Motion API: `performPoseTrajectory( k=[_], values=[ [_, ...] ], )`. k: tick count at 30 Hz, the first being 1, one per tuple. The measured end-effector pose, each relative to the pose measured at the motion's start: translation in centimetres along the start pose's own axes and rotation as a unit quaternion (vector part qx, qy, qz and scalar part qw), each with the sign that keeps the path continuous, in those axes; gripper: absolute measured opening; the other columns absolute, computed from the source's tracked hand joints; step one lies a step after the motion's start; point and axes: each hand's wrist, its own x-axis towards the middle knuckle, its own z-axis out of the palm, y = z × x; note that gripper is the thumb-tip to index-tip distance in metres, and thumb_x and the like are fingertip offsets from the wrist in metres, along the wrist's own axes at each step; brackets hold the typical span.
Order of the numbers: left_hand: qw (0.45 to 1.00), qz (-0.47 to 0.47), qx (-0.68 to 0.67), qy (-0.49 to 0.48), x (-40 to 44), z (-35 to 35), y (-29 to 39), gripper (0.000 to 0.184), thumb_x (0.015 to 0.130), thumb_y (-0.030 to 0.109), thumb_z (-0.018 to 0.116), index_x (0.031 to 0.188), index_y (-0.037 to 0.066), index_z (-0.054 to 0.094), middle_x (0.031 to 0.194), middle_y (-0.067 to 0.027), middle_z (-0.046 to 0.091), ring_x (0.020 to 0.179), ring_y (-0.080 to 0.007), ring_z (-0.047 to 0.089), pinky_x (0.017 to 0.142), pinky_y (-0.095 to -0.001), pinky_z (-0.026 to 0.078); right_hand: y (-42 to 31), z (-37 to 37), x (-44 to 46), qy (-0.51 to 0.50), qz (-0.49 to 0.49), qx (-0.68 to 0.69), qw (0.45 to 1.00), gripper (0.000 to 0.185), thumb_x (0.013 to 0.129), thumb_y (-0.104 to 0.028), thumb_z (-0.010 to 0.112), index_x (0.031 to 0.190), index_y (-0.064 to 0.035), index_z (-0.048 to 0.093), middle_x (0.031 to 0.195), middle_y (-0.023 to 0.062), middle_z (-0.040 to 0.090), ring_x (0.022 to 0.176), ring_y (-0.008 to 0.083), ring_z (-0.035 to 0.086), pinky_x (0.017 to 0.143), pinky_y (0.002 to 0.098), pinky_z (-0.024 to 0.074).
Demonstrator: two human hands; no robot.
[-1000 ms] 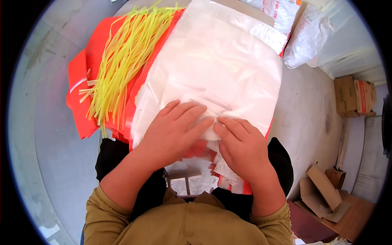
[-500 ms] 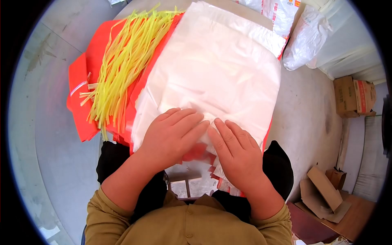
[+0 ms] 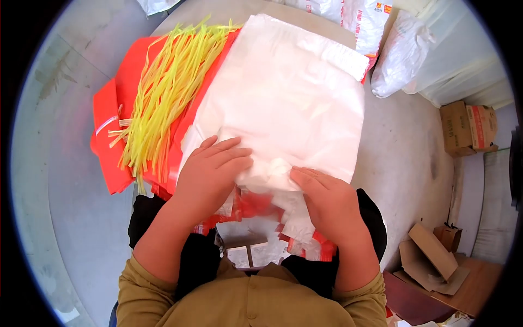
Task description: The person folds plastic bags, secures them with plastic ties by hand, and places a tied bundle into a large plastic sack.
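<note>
A stack of white plastic bags lies in front of me, over red plastic sheets. Yellow strips rest in a bundle on the red at the left. My left hand lies on the lower left of the white stack, its fingers spread and pointing right. At the lower right edge, my right hand rests with its fingers close together and its fingertips beside a crumpled white fold. Both palms face down. Loose white and red bag ends hang below, between my forearms.
White printed sacks and a wrapped white bundle stand at the upper right. A cardboard box is at the right wall. Flattened cardboard lies on a brown surface at the lower right.
My hands have moved apart, the left one leftward and the right one slightly to the right. A crumpled fold now shows between them, and more bag ends show below.
</note>
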Motion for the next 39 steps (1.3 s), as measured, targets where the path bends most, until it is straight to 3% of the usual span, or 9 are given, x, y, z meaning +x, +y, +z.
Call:
performPoseTrajectory(
  k=[5, 11, 15, 18, 21, 27, 30, 35, 39],
  values=[
    [0.984, -0.05, -0.163, -0.052, -0.6, -2.1, 0.2, 0.026, 0.084, 0.004, 0.074, 0.109, 0.007, 0.07, 0.106, -0.0114, 0.074, 0.102, -0.0311, 0.072, 0.089, -0.0412, 0.055, 1.0, -2.9, -0.2, -0.112, 0.047, 0.132, 0.984, 0.033, 0.09, -0.006, 0.066, 0.122, -0.0079, 0.072, 0.098, 0.017, 0.074, 0.086, 0.0349, 0.071, 0.073, 0.0417, 0.0553],
    [0.888, -0.212, -0.383, -0.144, -0.4, -3.3, 0.7, 0.015, 0.092, 0.011, 0.075, 0.101, 0.0, 0.07, 0.083, -0.0039, 0.064, 0.079, -0.0102, 0.059, 0.07, -0.0287, 0.048, 3.2, -4.2, 0.8, -0.215, 0.113, 0.335, 0.91, 0.023, 0.092, -0.009, 0.068, 0.113, -0.0009, 0.073, 0.086, 0.0158, 0.07, 0.074, 0.0254, 0.065, 0.069, 0.0377, 0.0526],
    [0.882, -0.247, -0.377, -0.135, 0.0, -3.2, 0.9, 0.017, 0.093, 0.013, 0.074, 0.101, -0.001, 0.069, 0.083, 0.0012, 0.059, 0.081, -0.007, 0.053, 0.07, -0.0285, 0.046, 4.5, -3.5, 2.0, -0.236, 0.165, 0.343, 0.894, 0.017, 0.098, -0.004, 0.067, 0.112, 0.0046, 0.071, 0.084, -0.0019, 0.062, 0.077, 0.0047, 0.052, 0.066, 0.0259, 0.0459],
    [0.886, -0.288, -0.338, -0.131, 0.0, -2.6, 0.4, 0.017, 0.095, 0.013, 0.073, 0.102, -0.001, 0.068, 0.084, 0.0018, 0.059, 0.081, -0.0068, 0.052, 0.071, -0.0275, 0.045, 4.4, -2.6, 3.0, -0.193, 0.197, 0.328, 0.904, 0.016, 0.098, -0.007, 0.069, 0.109, 0.0043, 0.071, 0.087, -0.0029, 0.063, 0.081, 0.0045, 0.053, 0.071, 0.025, 0.0472],
    [0.882, -0.313, -0.335, -0.113, -0.1, -2.1, 0.4, 0.016, 0.097, 0.014, 0.071, 0.103, -0.001, 0.067, 0.085, 0.0017, 0.058, 0.082, -0.0065, 0.051, 0.073, -0.0269, 0.045, 5.0, -1.3, 3.3, -0.116, 0.2, 0.367, 0.901, 0.023, 0.094, -0.014, 0.071, 0.113, -0.0004, 0.072, 0.093, 0.0114, 0.072, 0.086, 0.016, 0.065, 0.079, 0.0328, 0.0529],
    [0.887, -0.321, -0.315, -0.1, -0.5, -1.6, 0.0, 0.016, 0.1, 0.014, 0.068, 0.108, 0.001, 0.066, 0.089, 0.0009, 0.059, 0.085, -0.0071, 0.052, 0.076, -0.0266, 0.046, 5.3, -2.7, 1.5, -0.107, 0.25, 0.277, 0.921, 0.043, 0.094, -0.01, 0.071, 0.135, -0.0044, 0.062, 0.108, 0.0075, 0.07, 0.097, 0.0158, 0.063, 0.087, 0.033, 0.0523],
    [0.888, -0.323, -0.317, -0.084, -0.5, -1.5, 0.3, 0.016, 0.099, 0.014, 0.067, 0.107, 0.0, 0.064, 0.087, -0.0035, 0.06, 0.083, -0.0103, 0.054, 0.075, -0.0291, 0.047, 4.3, -4.0, 0.1, -0.074, 0.272, 0.35, 0.893, 0.047, 0.095, -0.008, 0.071, 0.14, -0.0044, 0.058, 0.106, 0.0064, 0.067, 0.096, 0.0128, 0.06, 0.088, 0.031, 0.0513],
    [0.902, -0.29, -0.317, -0.049, -0.8, -1.0, 0.1, 0.017, 0.098, 0.014, 0.066, 0.106, 0.0, 0.059, 0.084, -0.012, 0.063, 0.079, -0.016, 0.059, 0.072, -0.0336, 0.049, 5.5, -3.5, -1.2, -0.069, 0.291, 0.342, 0.891, 0.045, 0.095, -0.006, 0.069, 0.139, -0.0034, 0.057, 0.1, 0.0046, 0.069, 0.091, 0.0107, 0.059, 0.083, 0.0282, 0.0503],
    [0.865, -0.354, -0.343, -0.091, -0.2, -2.0, 0.6, 0.017, 0.103, 0.011, 0.063, 0.116, 0.004, 0.055, 0.096, -0.004, 0.067, 0.091, -0.0097, 0.06, 0.082, -0.029, 0.05, 5.2, -3.2, -1.0, -0.032, 0.3, 0.326, 0.896, 0.035, 0.097, -0.008, 0.067, 0.13, -0.0029, 0.058, 0.094, 0.0061, 0.07, 0.088, 0.0119, 0.06, 0.081, 0.0282, 0.0501]
  ],
)
